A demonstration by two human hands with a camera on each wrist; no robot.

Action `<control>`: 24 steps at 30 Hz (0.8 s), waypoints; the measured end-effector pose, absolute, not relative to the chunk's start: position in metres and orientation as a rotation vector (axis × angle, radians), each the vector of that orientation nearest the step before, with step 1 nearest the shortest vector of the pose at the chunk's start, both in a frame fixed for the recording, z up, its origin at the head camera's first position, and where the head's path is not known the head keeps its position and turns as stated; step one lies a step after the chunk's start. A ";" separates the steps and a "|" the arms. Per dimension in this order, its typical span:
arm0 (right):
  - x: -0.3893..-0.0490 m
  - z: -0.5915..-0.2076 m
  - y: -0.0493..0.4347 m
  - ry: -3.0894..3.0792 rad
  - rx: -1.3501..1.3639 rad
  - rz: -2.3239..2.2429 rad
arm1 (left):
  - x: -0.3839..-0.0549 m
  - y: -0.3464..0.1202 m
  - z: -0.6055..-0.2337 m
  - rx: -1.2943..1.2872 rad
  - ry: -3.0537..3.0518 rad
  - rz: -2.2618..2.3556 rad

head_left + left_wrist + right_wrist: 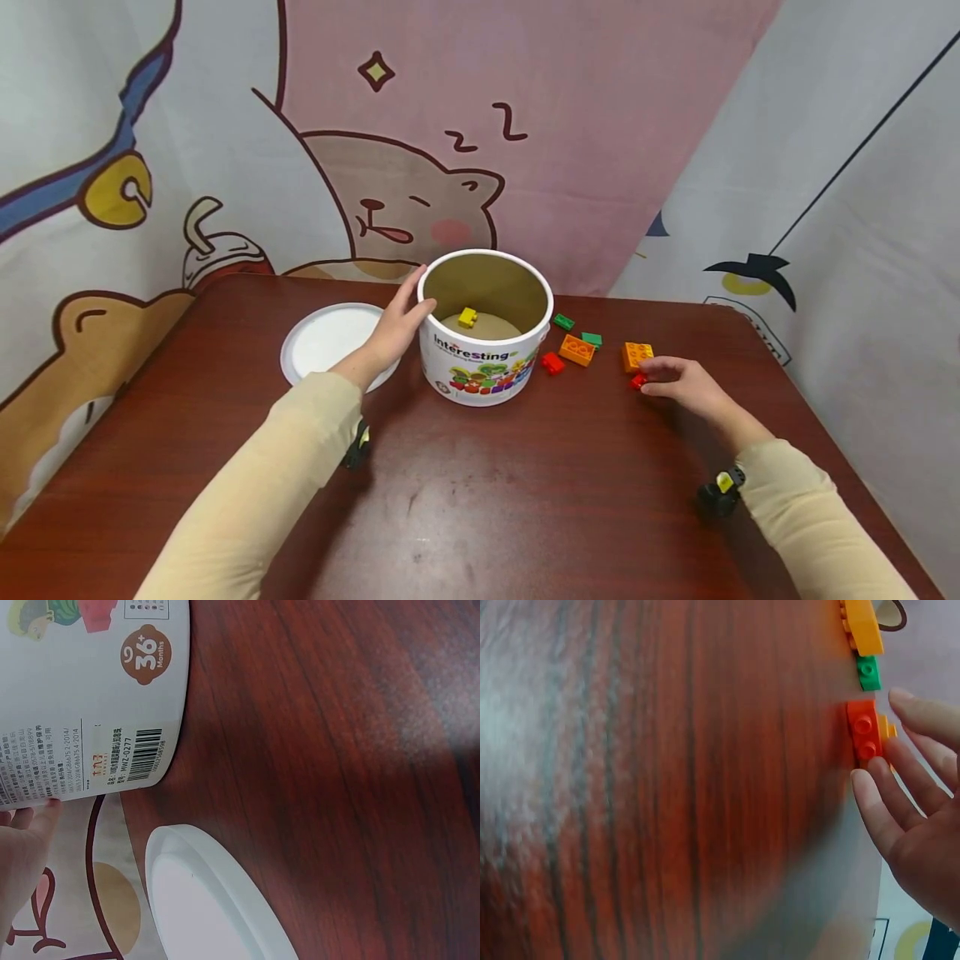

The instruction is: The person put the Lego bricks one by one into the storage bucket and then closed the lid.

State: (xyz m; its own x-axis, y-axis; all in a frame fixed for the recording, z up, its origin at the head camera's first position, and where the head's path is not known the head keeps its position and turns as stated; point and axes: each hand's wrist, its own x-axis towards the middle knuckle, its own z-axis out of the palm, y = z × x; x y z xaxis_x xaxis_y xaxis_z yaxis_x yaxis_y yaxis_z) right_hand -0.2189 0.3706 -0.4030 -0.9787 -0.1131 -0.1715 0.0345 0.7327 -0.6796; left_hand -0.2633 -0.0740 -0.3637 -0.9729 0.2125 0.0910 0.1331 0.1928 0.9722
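A white bucket [480, 367] with printed fruit stands upright, a yellow toy brick [467, 317] on its inside floor. My left hand [400, 327] rests against the bucket's left side, its thumb by the rim; in the left wrist view only part of the hand shows. At the right, my right hand [693, 387] is spread beside a small red brick [864, 729], with fingertips right at it and the thumb apart from it. An orange brick [637, 357] sits just behind that red one, partly hidden by it in the right wrist view.
Between bucket and right hand lie another orange brick [577, 350], another red brick [552, 363] and two green bricks, one nearer [592, 340] and one farther [564, 322]. A round white lid [322, 342] lies left of the bucket. A printed cloth hangs behind the brown table [480, 500].
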 end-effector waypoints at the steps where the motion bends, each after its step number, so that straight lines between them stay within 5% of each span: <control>1: -0.220 -0.404 0.370 2.740 -0.069 -1.061 | -0.264 -0.074 -0.364 0.350 2.374 1.930; 24: -0.221 -0.413 0.367 2.861 -0.079 -0.860 | -0.262 -0.074 -0.364 0.356 2.374 1.942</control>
State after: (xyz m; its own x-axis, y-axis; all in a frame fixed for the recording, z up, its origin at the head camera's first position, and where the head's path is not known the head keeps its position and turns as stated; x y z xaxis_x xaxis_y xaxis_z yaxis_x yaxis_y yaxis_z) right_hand -0.2208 0.3674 -0.4131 -0.9870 -0.0939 -0.1306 -0.0064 0.8340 -0.5517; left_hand -0.2620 -0.0740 -0.3636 -0.9720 0.2112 0.1031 0.1429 0.1829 0.9727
